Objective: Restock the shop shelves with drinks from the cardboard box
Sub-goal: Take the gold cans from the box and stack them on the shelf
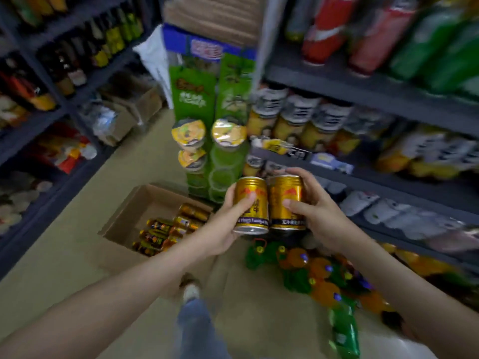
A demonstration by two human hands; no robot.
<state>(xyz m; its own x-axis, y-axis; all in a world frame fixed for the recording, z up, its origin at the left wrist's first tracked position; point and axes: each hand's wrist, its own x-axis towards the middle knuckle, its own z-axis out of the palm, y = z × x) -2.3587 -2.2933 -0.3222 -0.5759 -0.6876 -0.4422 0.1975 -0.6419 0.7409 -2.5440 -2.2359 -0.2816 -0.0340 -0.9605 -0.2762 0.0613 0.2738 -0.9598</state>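
Shelves (375,99): drinks being displayed;
Left hand (223,226): fingers being curled round left can (255,186);
Right hand (321,216): fingers being curled round right can (285,187)

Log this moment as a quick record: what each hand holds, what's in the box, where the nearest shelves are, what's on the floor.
left hand: holds left can, gold, upright
right hand: holds right can, gold, upright
cans: side by side, above the floor
box: open, on the floor, boxed cans lying inside
shelves: to the right, stocked
floor: bottles, orange and green, below the hands
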